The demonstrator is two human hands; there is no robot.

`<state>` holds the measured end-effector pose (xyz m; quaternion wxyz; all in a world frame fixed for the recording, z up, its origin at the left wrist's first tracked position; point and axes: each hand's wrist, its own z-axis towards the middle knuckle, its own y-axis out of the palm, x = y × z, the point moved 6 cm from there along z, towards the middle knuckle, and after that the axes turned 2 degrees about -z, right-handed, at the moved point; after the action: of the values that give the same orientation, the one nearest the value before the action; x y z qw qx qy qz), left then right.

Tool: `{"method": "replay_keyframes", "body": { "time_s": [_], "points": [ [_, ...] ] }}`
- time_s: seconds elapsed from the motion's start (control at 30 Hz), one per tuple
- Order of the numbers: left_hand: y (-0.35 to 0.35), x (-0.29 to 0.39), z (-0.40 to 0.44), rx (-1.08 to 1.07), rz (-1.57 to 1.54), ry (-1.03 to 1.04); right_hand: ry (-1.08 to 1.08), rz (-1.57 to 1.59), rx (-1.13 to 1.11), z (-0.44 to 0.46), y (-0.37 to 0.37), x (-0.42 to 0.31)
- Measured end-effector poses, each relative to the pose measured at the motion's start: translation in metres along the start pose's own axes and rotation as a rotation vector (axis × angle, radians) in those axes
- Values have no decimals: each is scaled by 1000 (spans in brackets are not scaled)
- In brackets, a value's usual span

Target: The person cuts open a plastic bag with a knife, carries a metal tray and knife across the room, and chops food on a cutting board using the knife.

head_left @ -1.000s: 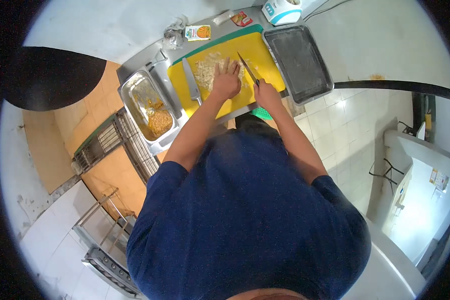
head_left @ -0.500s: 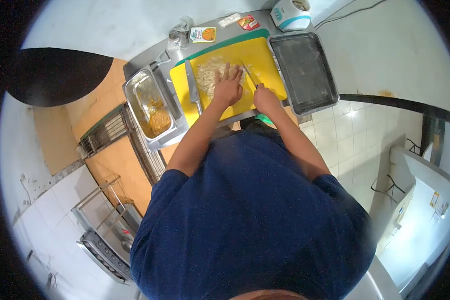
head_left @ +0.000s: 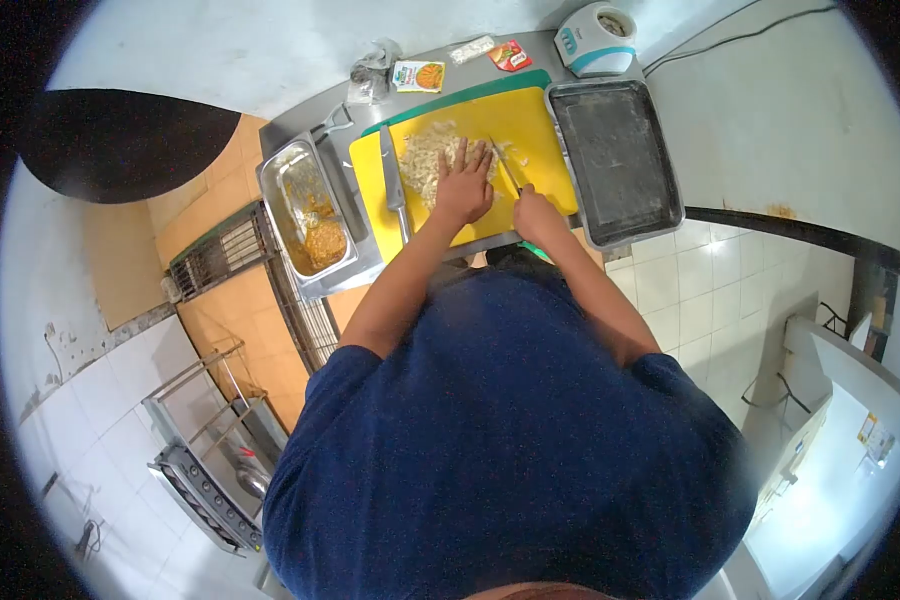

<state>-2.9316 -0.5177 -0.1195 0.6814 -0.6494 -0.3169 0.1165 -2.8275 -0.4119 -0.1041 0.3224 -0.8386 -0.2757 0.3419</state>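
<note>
My left hand point(head_left: 464, 188) lies with its fingers spread on a pale, flattened, chopped-looking mass point(head_left: 427, 160). This mass rests on a yellow cutting board point(head_left: 475, 118). Closed around a knife handle, my right hand point(head_left: 538, 213) is at the board's near right side. The narrow knife blade point(head_left: 506, 164) points away from me, close to the right edge of the pale mass. Left of that mass lies a larger knife point(head_left: 392, 172) with a pale handle toward me. What the pale mass is made of is not clear.
On the left is a metal pan point(head_left: 300, 208) with orange-brown food. A dark rectangular baking tray point(head_left: 615, 160) stands right of the board. Behind are a printed packet point(head_left: 418, 76), a red packet point(head_left: 510, 56), a plastic bag point(head_left: 372, 75) and a white-and-blue appliance point(head_left: 598, 42). A green board point(head_left: 530, 80) lies underneath.
The whole view has shifted slightly, moving the counter a little right and down. My left hand's fingers look more spread; my right hand keeps hold of the knife.
</note>
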Motion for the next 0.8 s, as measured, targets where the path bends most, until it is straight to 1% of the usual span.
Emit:
{"method": "replay_keyframes", "body": {
  "time_s": [0.1,0.2,0.27,0.37,0.47,0.57,0.67,0.77,0.8],
  "points": [
    [0,1,-3,-27,-1,-20,9,46,22,4,16,4],
    [-1,0,2,-77,10,-32,-17,27,33,17,4,-2],
    [2,-2,1,-99,10,-33,-53,8,8,21,-7,-6],
    [1,-2,-1,-95,6,-28,6,77,-110,5,-20,-12],
    [4,-3,-3,21,-7,-10,-2,68,50,11,5,2],
    [2,-2,-2,0,-34,-26,-50,113,90,18,15,8],
    [6,-4,-2,20,-30,-9,-80,77,31,15,-11,-6],
    [1,-3,-2,28,-62,-10,-74,47,99,10,-16,-3],
    [-2,0,2,-35,16,-1,-58,77,122,6,-18,1]
  ]
}}
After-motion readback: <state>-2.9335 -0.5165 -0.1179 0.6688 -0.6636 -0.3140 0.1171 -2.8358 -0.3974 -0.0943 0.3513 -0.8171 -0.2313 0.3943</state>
